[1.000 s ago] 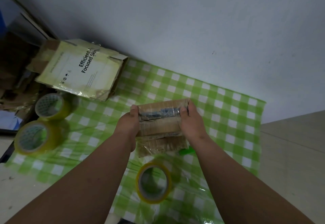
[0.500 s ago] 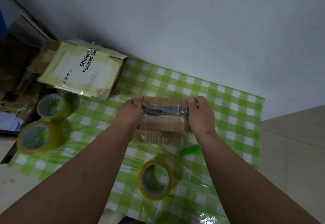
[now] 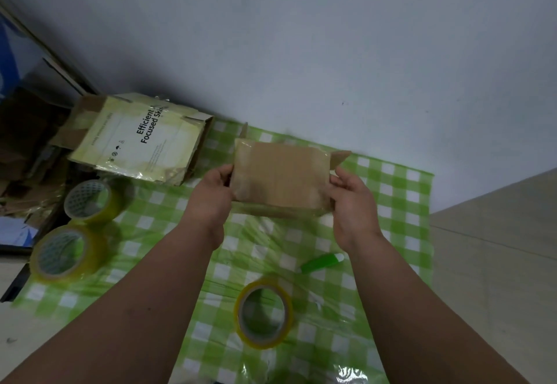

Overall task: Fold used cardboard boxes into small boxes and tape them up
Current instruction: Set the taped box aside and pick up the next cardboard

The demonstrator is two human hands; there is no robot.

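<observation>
A small brown cardboard box (image 3: pixel 280 174), glossy with clear tape at its edges, is held up above the green checked cloth (image 3: pixel 394 199). Its broad plain face is turned toward me, and loose flaps stick out at its far corners. My left hand (image 3: pixel 212 195) grips its left end and my right hand (image 3: pixel 351 196) grips its right end, thumbs on the near face. A roll of yellowish tape (image 3: pixel 262 312) lies on the cloth just below my arms, and a green cutter (image 3: pixel 321 263) lies beside my right wrist.
A larger yellow printed box (image 3: pixel 141 139) lies at the back left against the wall. Two more tape rolls (image 3: pixel 90 199) (image 3: pixel 64 252) sit at the cloth's left edge. Cardboard scraps pile up at far left. Bare floor (image 3: pixel 494 263) is on the right.
Both hands have lifted the box away from me and rolled it over, so its plain broad face now shows instead of the taped seam. The cutter under it is uncovered.
</observation>
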